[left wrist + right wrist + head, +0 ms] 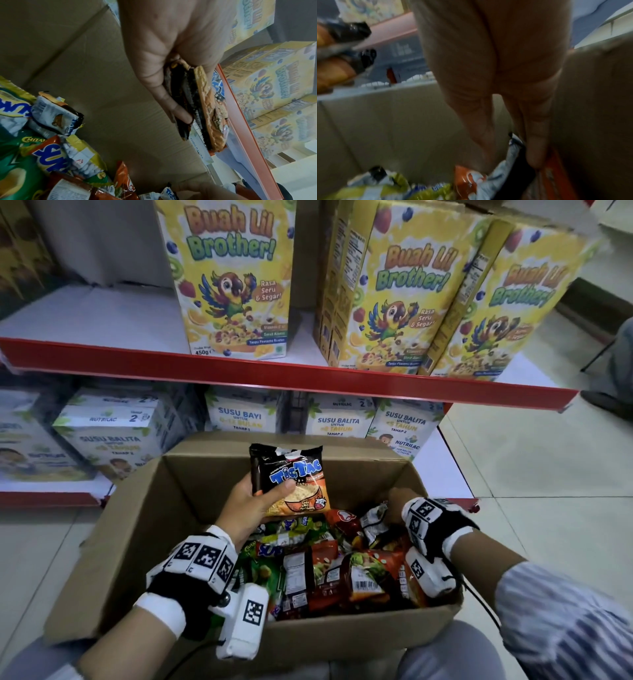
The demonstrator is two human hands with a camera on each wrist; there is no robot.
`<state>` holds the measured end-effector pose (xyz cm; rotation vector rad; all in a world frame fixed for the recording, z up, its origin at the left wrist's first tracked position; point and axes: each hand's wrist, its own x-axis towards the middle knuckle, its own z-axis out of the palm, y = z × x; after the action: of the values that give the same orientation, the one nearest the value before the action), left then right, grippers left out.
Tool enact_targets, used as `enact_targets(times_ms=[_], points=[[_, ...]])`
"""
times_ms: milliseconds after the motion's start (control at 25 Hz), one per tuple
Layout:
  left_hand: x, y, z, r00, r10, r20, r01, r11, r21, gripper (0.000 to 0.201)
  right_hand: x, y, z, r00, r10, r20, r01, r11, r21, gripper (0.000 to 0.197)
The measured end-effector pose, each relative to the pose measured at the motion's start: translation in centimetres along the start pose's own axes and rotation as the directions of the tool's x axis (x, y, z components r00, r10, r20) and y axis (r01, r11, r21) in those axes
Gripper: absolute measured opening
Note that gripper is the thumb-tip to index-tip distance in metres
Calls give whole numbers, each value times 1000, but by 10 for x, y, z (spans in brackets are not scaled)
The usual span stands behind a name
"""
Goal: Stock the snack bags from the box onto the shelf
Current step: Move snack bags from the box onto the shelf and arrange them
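An open cardboard box (137, 529) lies on my lap, holding several mixed snack bags (329, 570). My left hand (253, 501) holds a black-and-orange Tic Tac bag (294, 477) upright above the box's middle, thumb across its front. In the left wrist view the left hand (171, 67) pinches what looks like two flat packets (209, 108) stacked together. My right hand (400, 505) reaches down into the far right corner of the box. Seen from the right wrist, the right hand's (505, 81) straight thumb and finger straddle a silver-and-black bag (510, 162); the picture is blurred.
The upper shelf (102, 316) with a red front edge has bare white space at its left. Yellow cereal boxes (236, 278) stand at its middle and right. Milk cartons (335, 422) fill the lower shelf. Another person's shoe (606, 402) is on the tiled floor at the right.
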<state>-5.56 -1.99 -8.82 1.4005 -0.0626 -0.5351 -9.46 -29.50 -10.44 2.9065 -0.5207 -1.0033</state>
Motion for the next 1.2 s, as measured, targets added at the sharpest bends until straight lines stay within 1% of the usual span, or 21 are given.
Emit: enact_targets(times_ms=[40, 80, 160, 200, 280, 360, 400, 440, 480, 560, 600, 640, 680, 760, 840, 920, 960, 1040, 1080, 1120, 1200], points=[[0, -1, -1, 1000, -6, -4, 6, 1000, -3, 52, 4, -1, 7, 1000, -4, 3, 4, 999, -34, 42], [-1, -2, -2, 1000, -12, -6, 12, 1000, -4, 55, 8, -1, 14, 1000, 4, 12, -4, 1000, -28, 44], [-3, -4, -5, 1000, -17, -12, 17, 1000, -4, 58, 10, 0, 19, 999, -23, 24, 22, 998, 52, 43], [-3, -4, -7, 1000, -18, -17, 18, 1000, -6, 58, 9, 1, 17, 999, -51, 6, 50, 994, 100, 40], [-3, -3, -12, 999, -8, -32, 7, 1000, -5, 56, 2, 4, 9, 987, -97, -129, 120, 975, 185, 30], [-2, -1, -16, 998, 13, -67, -13, 1000, -2, 58, -11, 8, -6, 939, -135, -316, 219, 944, 247, 23], [-1, 1, -17, 996, 16, -91, -18, 1000, -18, 60, -18, 9, -17, 913, -157, -377, 278, 915, 292, 21], [0, 3, -17, 993, 13, -115, -18, 999, -44, 61, -26, 10, -30, 905, -168, -391, 326, 864, 384, 22], [2, 5, -16, 991, 5, -133, -15, 997, -73, 62, -35, 9, -44, 910, -175, -375, 358, 787, 502, 23], [3, 10, -12, 992, -22, -127, 5, 991, -135, 61, -60, 1, -72, 901, -229, -370, 430, 593, 680, 25], [3, 12, -10, 994, -32, -103, 15, 987, -159, 59, -72, -6, -83, 879, -273, -391, 477, 511, 715, 27], [3, 15, -8, 997, -35, -70, 22, 985, -171, 57, -82, -14, -92, 844, -323, -428, 535, 465, 705, 30], [2, 18, -5, 999, -33, -34, 27, 984, -177, 55, -90, -23, -100, 805, -366, -467, 593, 451, 667, 30], [-1, 25, 0, 999, -12, 29, 17, 984, -179, 54, -98, -41, -110, 743, -414, -526, 669, 481, 566, 30], [-2, 33, 3, 997, 17, 73, -5, 986, -165, 58, -98, -57, -116, 717, -411, -563, 684, 570, 455, 39], [-4, 42, 5, 992, 31, 124, -10, 986, -168, 67, -96, -69, -119, 725, -353, -591, 628, 690, 359, 48], [-5, 46, 4, 988, 29, 155, -2, 985, -175, 75, -97, -74, -119, 737, -320, -595, 600, 716, 358, 50], [-4, 51, 3, 979, 13, 206, 20, 988, -154, 82, -97, -81, -119, 752, -293, -591, 583, 713, 389, 55], [-4, 52, 2, 975, 9, 221, 21, 991, -134, 79, -97, -84, -119, 752, -295, -589, 592, 696, 407, 58], [-3, 52, 1, 976, 14, 218, 12, 993, -117, 74, -97, -85, -119, 748, -300, -592, 609, 666, 432, 60], [0, 53, -4, 987, 46, 151, -26, 991, -128, 65, -95, -79, -119, 739, -288, -609, 638, 590, 495, 65]])
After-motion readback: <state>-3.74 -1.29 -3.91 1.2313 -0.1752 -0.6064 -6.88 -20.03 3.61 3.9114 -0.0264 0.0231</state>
